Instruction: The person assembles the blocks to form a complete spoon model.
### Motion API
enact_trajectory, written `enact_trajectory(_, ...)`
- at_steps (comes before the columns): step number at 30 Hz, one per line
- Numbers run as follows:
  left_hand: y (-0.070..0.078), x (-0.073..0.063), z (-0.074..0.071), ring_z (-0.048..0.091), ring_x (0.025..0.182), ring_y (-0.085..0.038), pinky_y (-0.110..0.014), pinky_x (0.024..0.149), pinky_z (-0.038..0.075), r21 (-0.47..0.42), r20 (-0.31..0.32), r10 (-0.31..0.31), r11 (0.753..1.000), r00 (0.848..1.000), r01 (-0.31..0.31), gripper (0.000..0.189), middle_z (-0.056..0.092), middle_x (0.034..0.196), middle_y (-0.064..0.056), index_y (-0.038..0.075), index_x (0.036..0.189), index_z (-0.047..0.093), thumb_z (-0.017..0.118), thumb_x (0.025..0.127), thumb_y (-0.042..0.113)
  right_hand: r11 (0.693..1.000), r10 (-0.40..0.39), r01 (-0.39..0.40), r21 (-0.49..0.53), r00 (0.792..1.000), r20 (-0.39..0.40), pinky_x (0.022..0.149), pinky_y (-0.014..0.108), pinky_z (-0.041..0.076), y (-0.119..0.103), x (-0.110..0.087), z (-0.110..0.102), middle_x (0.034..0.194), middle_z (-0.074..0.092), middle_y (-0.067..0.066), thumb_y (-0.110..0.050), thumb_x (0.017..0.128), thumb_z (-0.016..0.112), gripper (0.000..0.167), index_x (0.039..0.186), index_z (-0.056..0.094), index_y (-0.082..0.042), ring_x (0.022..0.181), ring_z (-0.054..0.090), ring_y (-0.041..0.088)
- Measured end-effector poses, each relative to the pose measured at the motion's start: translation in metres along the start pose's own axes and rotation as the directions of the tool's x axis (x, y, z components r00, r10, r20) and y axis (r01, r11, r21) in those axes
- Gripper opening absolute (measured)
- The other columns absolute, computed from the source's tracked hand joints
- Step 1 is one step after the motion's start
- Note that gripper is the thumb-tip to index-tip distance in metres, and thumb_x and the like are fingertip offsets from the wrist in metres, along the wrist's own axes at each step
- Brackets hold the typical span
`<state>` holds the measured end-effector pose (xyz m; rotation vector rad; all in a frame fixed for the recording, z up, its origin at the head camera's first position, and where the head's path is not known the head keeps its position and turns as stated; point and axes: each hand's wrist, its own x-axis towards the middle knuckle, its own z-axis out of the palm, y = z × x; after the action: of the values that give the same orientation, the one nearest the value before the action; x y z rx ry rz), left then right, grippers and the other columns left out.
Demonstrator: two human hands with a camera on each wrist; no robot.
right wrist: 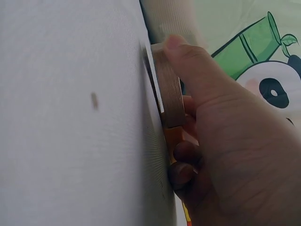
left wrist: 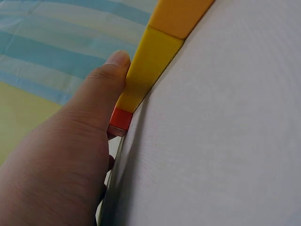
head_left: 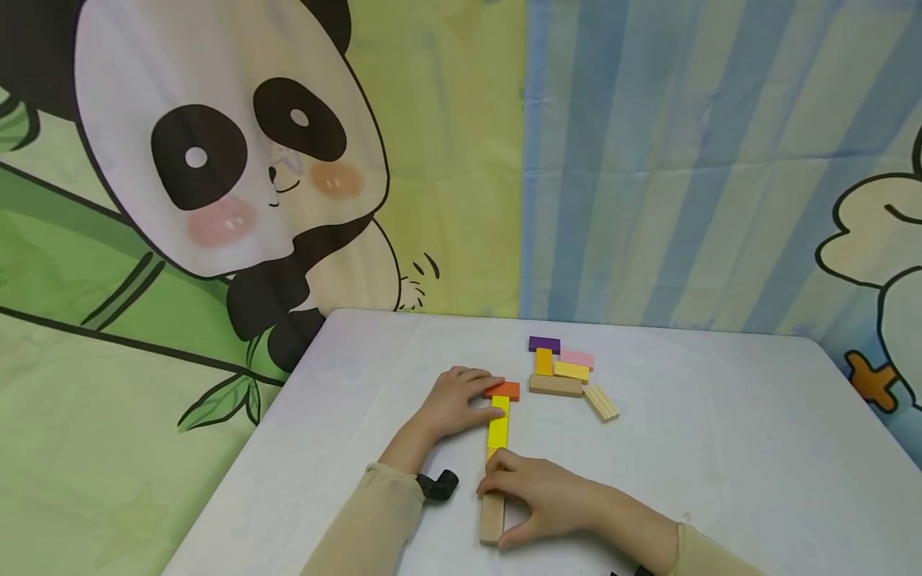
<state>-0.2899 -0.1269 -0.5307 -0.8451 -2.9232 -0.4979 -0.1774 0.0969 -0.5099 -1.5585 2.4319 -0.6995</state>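
Observation:
A line of blocks lies on the white table: an orange-red block (head_left: 510,390) crosswise at the far end, a yellow block (head_left: 499,424), an orange-yellow block (left wrist: 181,16) and a natural wooden block (head_left: 492,518) nearest. My left hand (head_left: 452,404) rests beside the far end, its index finger touching the orange-red block and its straight thumb against the yellow one. With thumb at the near end and curled fingers toward the far end, my right hand (head_left: 551,496) holds the wooden block (right wrist: 169,89). The right fingers partly hide the orange-yellow block in the head view.
Beyond the hands lies a group of blocks: a purple block (head_left: 544,344), a pink block (head_left: 578,360), two yellowish ones, a long wooden block (head_left: 555,386) and a grooved wooden block (head_left: 601,403). A printed panda curtain (head_left: 446,160) hangs behind the table (head_left: 720,448).

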Motion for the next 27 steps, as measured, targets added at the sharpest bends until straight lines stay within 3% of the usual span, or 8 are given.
enact_trajectory(10, 0.001, -0.001, -0.001, 0.045, 0.133, -0.023, -0.05, 0.115, 0.033, -0.013, 0.009, -0.008, 1.0, 1.0, 0.008, 0.064, 0.055, 0.144, 0.008, 0.045, 0.144, 0.047, 0.052, 0.086, 0.074, 0.998, -0.015, 0.013, -0.068, 1.0, -0.022, 0.087, 0.018, 0.049, 0.001, 0.001, 0.004, 0.12, 0.044, -0.013, -0.069, 0.081, 0.064, 0.063, 0.129, 0.058, -0.028, 0.098, 0.051, -0.001)
enact_trajectory(21, 0.002, -0.001, -0.002, 0.045, 0.132, -0.023, -0.051, 0.114, 0.033, 0.004, 0.013, -0.004, 1.0, 1.0, 0.004, 0.065, 0.055, 0.143, 0.008, 0.045, 0.144, 0.046, 0.052, 0.087, 0.073, 1.0, 0.011, -0.011, -0.003, 1.0, -0.019, 0.09, 0.02, 0.05, -0.001, -0.001, -0.001, 0.123, 0.044, -0.011, -0.066, 0.079, 0.065, 0.067, 0.134, 0.057, -0.028, 0.1, 0.052, -0.001)
enact_trajectory(24, 0.002, -0.001, -0.002, 0.045, 0.132, -0.023, -0.051, 0.114, 0.033, 0.012, 0.011, -0.005, 1.0, 1.0, 0.005, 0.065, 0.054, 0.144, 0.008, 0.046, 0.145, 0.045, 0.051, 0.087, 0.074, 0.996, 0.047, -0.044, 0.08, 0.998, -0.042, 0.09, 0.019, 0.048, 0.0, -0.002, -0.004, 0.123, 0.047, -0.012, -0.059, 0.085, 0.065, 0.059, 0.134, 0.058, -0.028, 0.101, 0.052, 0.0)
enact_trajectory(27, 0.002, -0.001, -0.001, 0.045, 0.133, -0.024, -0.053, 0.114, 0.032, 0.01, 0.013, -0.007, 1.0, 1.0, 0.007, 0.065, 0.054, 0.144, 0.008, 0.046, 0.145, 0.045, 0.051, 0.087, 0.074, 0.984, 0.147, -0.133, 0.118, 0.983, -0.114, 0.088, 0.021, 0.048, 0.006, -0.004, -0.011, 0.118, 0.051, -0.013, -0.051, 0.092, 0.063, 0.041, 0.127, 0.063, -0.028, 0.098, 0.052, 0.002)
